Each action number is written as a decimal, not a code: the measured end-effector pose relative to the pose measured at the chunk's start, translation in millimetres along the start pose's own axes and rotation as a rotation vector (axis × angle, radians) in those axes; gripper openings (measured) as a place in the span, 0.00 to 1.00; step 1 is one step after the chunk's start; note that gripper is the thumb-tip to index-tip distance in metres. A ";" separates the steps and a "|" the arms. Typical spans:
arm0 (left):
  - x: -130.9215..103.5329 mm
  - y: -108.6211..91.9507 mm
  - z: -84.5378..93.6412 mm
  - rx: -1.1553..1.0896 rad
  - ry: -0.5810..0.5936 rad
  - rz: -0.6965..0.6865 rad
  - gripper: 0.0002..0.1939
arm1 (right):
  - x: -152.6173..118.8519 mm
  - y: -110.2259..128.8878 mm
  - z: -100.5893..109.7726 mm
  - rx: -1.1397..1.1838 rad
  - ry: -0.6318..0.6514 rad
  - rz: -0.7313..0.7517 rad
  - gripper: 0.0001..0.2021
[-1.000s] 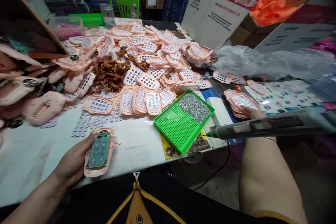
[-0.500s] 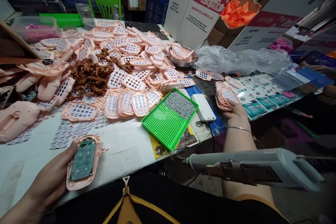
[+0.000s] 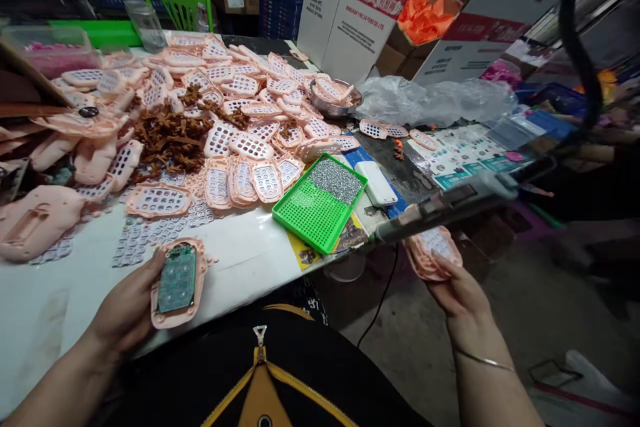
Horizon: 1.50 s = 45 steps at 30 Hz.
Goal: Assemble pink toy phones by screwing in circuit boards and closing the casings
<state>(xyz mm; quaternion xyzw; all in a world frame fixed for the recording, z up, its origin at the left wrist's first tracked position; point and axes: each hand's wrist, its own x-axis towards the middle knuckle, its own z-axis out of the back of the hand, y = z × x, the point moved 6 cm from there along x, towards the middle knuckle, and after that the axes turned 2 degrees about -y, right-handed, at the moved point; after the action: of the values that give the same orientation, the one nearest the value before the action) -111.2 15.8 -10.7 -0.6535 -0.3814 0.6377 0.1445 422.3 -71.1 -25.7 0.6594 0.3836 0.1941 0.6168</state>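
Note:
Near the table's front edge my left hand (image 3: 123, 307) is closed around the side of a pink plastic housing (image 3: 167, 321) with a green circuit board (image 3: 177, 278) lying in it, board side up. My right hand (image 3: 463, 297) grips a small stack of pink keypad shells (image 3: 435, 255), held off the right end of the table. A grey electric screwdriver (image 3: 445, 210) hangs just above that stack and partly covers it. Between the hands, a green perforated tray (image 3: 313, 223) holds many small silver screws (image 3: 336, 180).
A big heap of pink shells (image 3: 250, 87) covers the back of the table, with brown pieces (image 3: 170, 137) among them. A metal bowl (image 3: 336, 105) of shells, a white power bank (image 3: 375, 183) and clear plastic wrap (image 3: 430, 101) lie to the right. White cartons (image 3: 345, 20) stand behind.
My right hand has lifted the stack of shells off the right of the table and brought it nearer. The screwdriver has swung up and away. My left hand still holds the housing.

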 end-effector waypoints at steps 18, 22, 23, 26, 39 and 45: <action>-0.1 2.9 7.2 -0.161 0.206 -0.088 0.15 | -93.1 -43.8 -185.4 0.073 0.594 -0.292 0.33; -0.4 1.3 4.4 -0.170 0.245 -0.095 0.15 | -58.5 -23.5 -290.2 0.175 0.544 -0.179 0.26; -0.1 1.1 4.4 -0.172 0.251 -0.096 0.15 | -50.3 -22.7 -311.8 0.178 0.504 -0.189 0.24; 2.1 2.0 6.5 -0.195 0.270 -0.093 0.16 | -32.6 -24.8 -361.4 0.167 0.392 -0.195 0.17; 13.3 11.6 10.7 -0.291 0.488 -0.048 0.18 | -38.6 -34.5 -384.6 -0.134 0.228 -0.086 0.18; 9.6 13.3 12.6 -0.329 0.513 -0.023 0.18 | -51.3 -18.5 -382.4 -0.228 0.296 0.085 0.20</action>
<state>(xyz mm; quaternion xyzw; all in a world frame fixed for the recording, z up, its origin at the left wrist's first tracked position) -120.0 9.7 -28.5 -0.8034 -0.4381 0.3799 0.1356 106.2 143.8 30.2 0.5651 0.4174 0.3571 0.6156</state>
